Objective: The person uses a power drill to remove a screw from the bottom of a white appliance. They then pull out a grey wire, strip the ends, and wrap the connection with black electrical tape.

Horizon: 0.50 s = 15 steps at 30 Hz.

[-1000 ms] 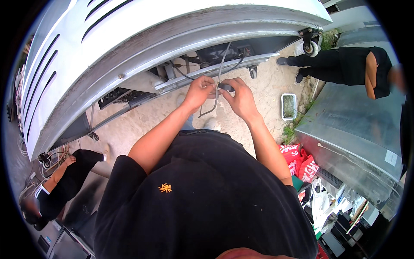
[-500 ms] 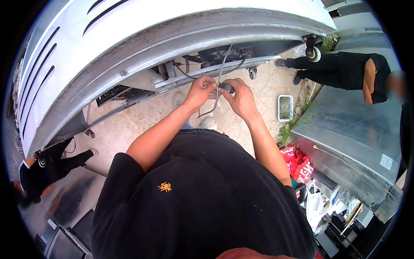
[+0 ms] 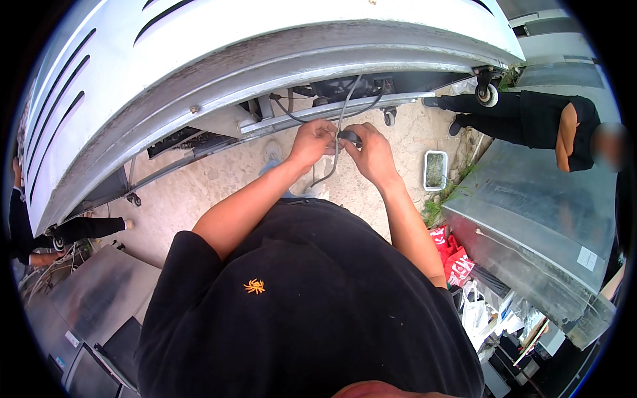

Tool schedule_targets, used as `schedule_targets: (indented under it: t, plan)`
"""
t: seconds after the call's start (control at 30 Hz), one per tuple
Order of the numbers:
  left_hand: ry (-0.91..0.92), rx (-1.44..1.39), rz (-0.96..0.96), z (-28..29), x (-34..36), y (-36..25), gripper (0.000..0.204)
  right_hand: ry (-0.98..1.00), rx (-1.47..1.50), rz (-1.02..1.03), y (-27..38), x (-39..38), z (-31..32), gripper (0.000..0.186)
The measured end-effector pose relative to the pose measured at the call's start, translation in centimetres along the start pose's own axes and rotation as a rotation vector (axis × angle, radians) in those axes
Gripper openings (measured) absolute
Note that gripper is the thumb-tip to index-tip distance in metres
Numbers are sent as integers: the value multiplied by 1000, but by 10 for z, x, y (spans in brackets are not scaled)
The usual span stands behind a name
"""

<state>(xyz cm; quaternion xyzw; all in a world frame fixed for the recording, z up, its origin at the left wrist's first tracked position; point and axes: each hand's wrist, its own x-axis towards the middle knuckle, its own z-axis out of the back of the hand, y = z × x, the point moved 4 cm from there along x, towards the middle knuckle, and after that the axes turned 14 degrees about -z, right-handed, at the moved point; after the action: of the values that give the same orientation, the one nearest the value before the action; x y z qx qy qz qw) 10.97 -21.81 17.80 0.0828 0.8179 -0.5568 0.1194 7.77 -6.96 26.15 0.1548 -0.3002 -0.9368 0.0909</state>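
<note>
A grey cable (image 3: 340,113) hangs from the underside of a white wheeled cabinet (image 3: 279,38) and loops down between my hands. My left hand (image 3: 313,143) is closed, its fingertips pinching the cable. In my right hand (image 3: 371,154), thumb and fingers grip a small black rounded thing that looks like a roll of electrical tape (image 3: 350,136), held right against the cable. The fingers partly cover both the roll and the pinched stretch of cable. Just beyond my hands, a metal rail (image 3: 292,119) runs below the cabinet, with black wires near it.
Casters (image 3: 487,93) carry the cabinet. A person with folded arms (image 3: 557,126) stands at the right, beside a large metal cabinet (image 3: 531,219). Another person's legs (image 3: 93,227) show at the left. A white-rimmed tub (image 3: 435,170), red bags (image 3: 453,255) and scrap lie to the right.
My hands stay close together at the cable, and the lower loop of the cable has swung slightly right. The person at the left has moved further behind the white cabinet.
</note>
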Motion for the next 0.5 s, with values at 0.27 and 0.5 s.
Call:
schedule_targets:
  t: [0.27, 0.5]
  plan:
    - [36, -15, 32, 5, 0, 6, 22, -2, 4, -6, -3, 1, -2, 18]
    - [48, -24, 63, 5, 1, 9, 24, -3, -18, -8, -6, 1, -1, 18]
